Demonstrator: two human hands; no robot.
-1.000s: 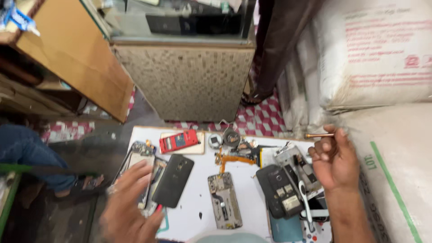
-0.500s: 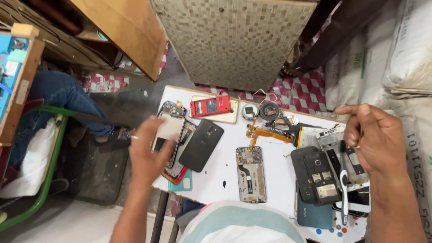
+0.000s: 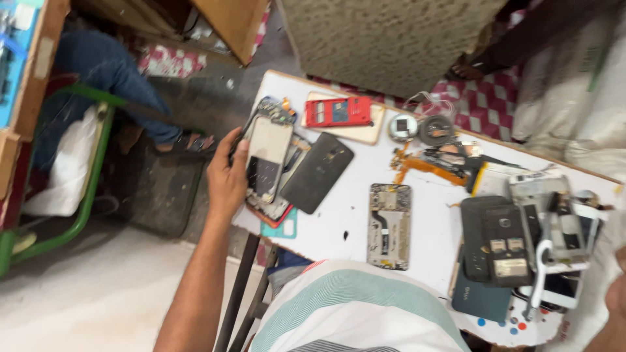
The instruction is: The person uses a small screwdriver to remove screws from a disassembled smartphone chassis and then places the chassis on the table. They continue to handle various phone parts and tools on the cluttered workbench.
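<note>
Left hand (image 3: 226,177): fingers closed on opened phone (image 3: 266,158) at white surface (image 3: 339,225) edge. Right hand (image 3: 616,300): mostly out of frame, grip cannot be told. Black phone (image 3: 317,172) alongside.

A pale rectangular phone screen panel (image 3: 267,153) is held at the white table's (image 3: 352,228) left edge. Large white printed sacks (image 3: 574,98) are stacked beyond its far right corner.
</note>
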